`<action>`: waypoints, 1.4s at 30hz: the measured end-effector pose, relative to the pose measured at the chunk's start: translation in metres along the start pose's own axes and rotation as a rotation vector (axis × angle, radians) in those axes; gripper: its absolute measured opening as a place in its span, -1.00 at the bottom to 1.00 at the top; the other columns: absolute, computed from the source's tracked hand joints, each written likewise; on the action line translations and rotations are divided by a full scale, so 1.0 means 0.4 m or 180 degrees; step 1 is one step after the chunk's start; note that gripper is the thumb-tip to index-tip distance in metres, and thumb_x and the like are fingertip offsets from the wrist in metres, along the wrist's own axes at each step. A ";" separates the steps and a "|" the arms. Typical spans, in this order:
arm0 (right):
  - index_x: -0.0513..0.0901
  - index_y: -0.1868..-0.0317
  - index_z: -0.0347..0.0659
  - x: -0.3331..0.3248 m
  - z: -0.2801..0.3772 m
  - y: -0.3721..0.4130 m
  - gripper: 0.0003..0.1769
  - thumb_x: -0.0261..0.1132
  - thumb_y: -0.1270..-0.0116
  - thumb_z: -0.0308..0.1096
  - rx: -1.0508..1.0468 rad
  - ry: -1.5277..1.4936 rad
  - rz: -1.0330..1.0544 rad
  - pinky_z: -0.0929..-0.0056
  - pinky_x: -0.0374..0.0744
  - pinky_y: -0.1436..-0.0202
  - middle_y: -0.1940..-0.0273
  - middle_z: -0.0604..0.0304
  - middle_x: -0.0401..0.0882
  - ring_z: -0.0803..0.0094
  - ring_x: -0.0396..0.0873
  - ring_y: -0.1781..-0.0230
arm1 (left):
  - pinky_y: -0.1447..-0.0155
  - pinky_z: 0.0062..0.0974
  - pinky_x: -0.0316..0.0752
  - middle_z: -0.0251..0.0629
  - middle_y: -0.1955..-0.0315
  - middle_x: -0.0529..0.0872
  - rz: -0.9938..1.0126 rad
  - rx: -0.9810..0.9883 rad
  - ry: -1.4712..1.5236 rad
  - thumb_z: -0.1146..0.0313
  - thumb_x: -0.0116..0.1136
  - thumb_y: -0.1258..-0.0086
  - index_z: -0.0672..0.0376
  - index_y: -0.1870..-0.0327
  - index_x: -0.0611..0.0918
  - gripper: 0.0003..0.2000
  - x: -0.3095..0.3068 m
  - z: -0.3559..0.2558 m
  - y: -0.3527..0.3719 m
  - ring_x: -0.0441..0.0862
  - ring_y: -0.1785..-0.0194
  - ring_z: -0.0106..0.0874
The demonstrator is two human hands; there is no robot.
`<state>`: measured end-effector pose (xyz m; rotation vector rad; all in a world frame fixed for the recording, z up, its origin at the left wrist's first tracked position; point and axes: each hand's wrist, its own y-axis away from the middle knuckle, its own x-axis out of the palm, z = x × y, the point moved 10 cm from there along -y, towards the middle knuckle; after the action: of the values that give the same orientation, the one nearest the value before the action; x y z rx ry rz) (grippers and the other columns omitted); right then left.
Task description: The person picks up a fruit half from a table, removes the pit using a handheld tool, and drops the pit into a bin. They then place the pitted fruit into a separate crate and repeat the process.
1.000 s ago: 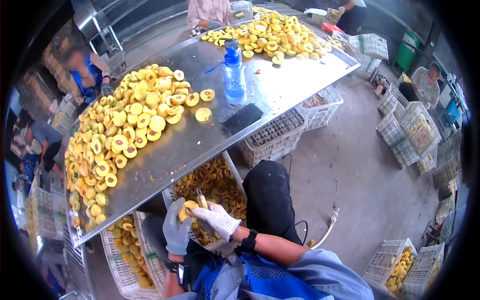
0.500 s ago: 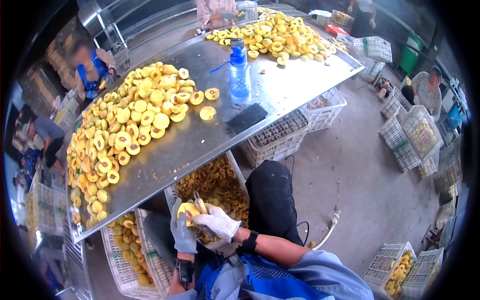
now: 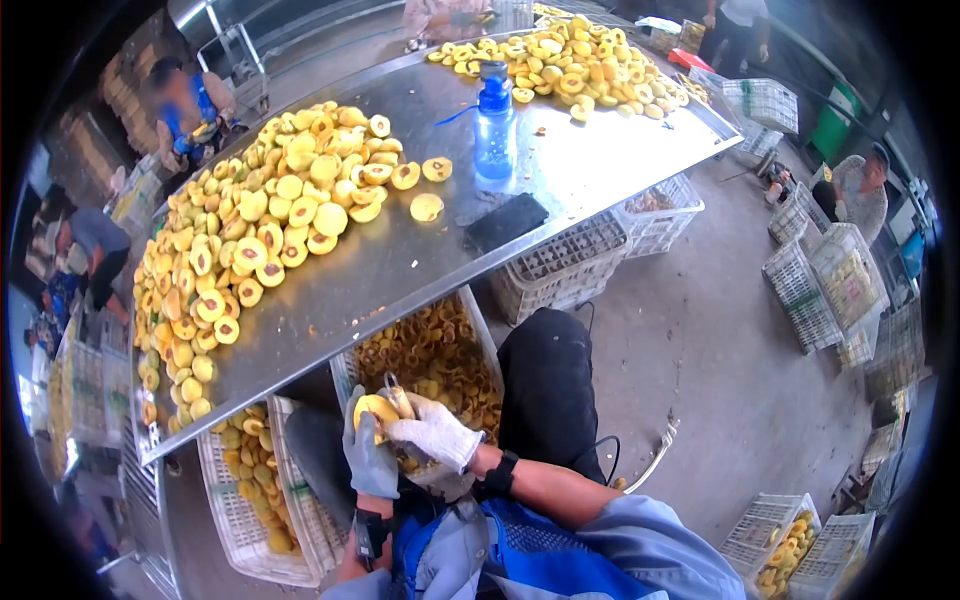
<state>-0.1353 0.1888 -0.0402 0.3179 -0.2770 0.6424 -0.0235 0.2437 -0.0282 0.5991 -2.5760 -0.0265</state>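
Note:
In the head view, my left hand, in a grey glove, is closed around a yellow peach half. My right hand wears a white knit glove and grips a pitting tool with a pale handle and a curved metal tip. The tool is right beside the fruit; whether its tip touches the flesh is hard to see. Both hands are close together over a white crate filled with peach scraps. A heap of peach halves lies on the metal table, several with brown centres showing.
A blue bottle and a dark flat object are on the table, with another peach heap beyond. Crates stand under its edge. A crate of peaches is at my left. Co-workers sit around; a pale cord lies on the floor.
My view has shifted slightly, so the table sits a little differently in it. The peach half has turned a bit in my left hand, while the pitting tool stays beside it.

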 end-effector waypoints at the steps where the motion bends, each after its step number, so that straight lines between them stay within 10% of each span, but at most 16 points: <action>1: 0.56 -0.42 -0.27 0.003 -0.017 0.000 -0.38 0.45 -0.40 -0.29 -0.0040 -0.0066 0.0002 0.48 0.64 -0.17 -0.12 0.25 0.70 0.53 0.64 -0.06 | -0.45 -0.30 0.52 -0.07 -0.30 0.65 0.0010 0.0028 -0.0051 0.27 0.12 -0.68 0.29 -0.55 0.41 -0.48 -0.011 0.005 -0.008 0.64 -0.30 -0.29; 11: 0.69 -0.12 -0.35 0.015 0.079 0.027 -0.54 0.53 -0.29 -0.27 0.0138 0.1101 -0.0194 0.37 0.67 -0.01 0.17 0.08 0.79 0.43 0.70 0.17 | -0.36 -0.28 0.61 0.05 -0.17 0.74 -0.0183 0.0250 0.0483 0.06 0.19 -0.65 0.29 -0.44 0.50 -0.46 -0.042 -0.056 -0.057 0.72 -0.21 -0.24; 17: 0.69 -0.05 -0.35 0.062 0.081 0.027 -0.55 0.43 -0.37 -0.14 -0.0471 0.2227 0.0284 0.09 0.67 0.08 0.13 -0.26 0.76 -0.15 0.75 0.14 | -0.23 -0.24 0.69 0.07 -0.13 0.74 0.0060 0.0158 0.0323 -0.13 0.10 -0.66 0.31 -0.47 0.48 -0.34 -0.038 -0.050 -0.070 0.74 -0.13 -0.22; 23: 0.69 -0.04 -0.38 0.042 0.030 0.021 -0.54 0.42 -0.36 -0.12 0.0320 0.1437 0.0124 0.16 0.67 0.08 0.25 -0.19 0.75 0.03 0.77 0.22 | -0.30 -0.29 0.65 0.02 -0.17 0.73 0.0038 0.0138 0.0339 -0.01 0.12 -0.67 0.33 -0.49 0.46 -0.39 -0.027 -0.049 -0.064 0.72 -0.17 -0.24; 28: 0.72 0.00 -0.34 0.008 0.033 0.013 -0.66 0.49 -0.33 -0.28 0.0543 0.0640 -0.0235 0.53 0.61 0.16 0.29 0.27 0.73 0.59 0.62 0.29 | -0.38 -0.42 0.56 -0.06 -0.22 0.70 0.0017 -0.0036 -0.0255 0.31 0.17 -0.62 0.36 -0.53 0.44 -0.46 -0.023 -0.057 -0.053 0.68 -0.25 -0.34; 38: 0.70 0.00 -0.32 -0.033 0.012 0.004 -0.66 0.48 -0.34 -0.28 0.0126 0.0241 -0.0724 0.41 0.64 0.15 0.21 0.16 0.75 0.51 0.66 0.26 | -0.30 -0.47 0.58 -0.15 -0.18 0.70 -0.0056 -0.0343 -0.0405 0.43 0.32 -0.42 0.37 -0.44 0.51 -0.43 -0.076 -0.038 -0.038 0.68 -0.17 -0.42; 42: 0.70 -0.06 -0.32 -0.039 0.064 0.012 -0.59 0.49 -0.31 -0.23 0.0054 0.1027 -0.0954 0.31 0.67 0.08 0.19 0.05 0.79 0.34 0.75 0.21 | -0.31 -0.50 0.56 -0.16 -0.17 0.71 -0.0202 0.0058 -0.1830 0.49 0.30 -0.40 0.34 -0.33 0.59 -0.54 -0.054 -0.070 -0.034 0.69 -0.17 -0.43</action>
<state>-0.1542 0.1746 -0.0214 0.2604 0.0852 0.3917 0.0121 0.2428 -0.0152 0.7693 -3.1085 -0.2272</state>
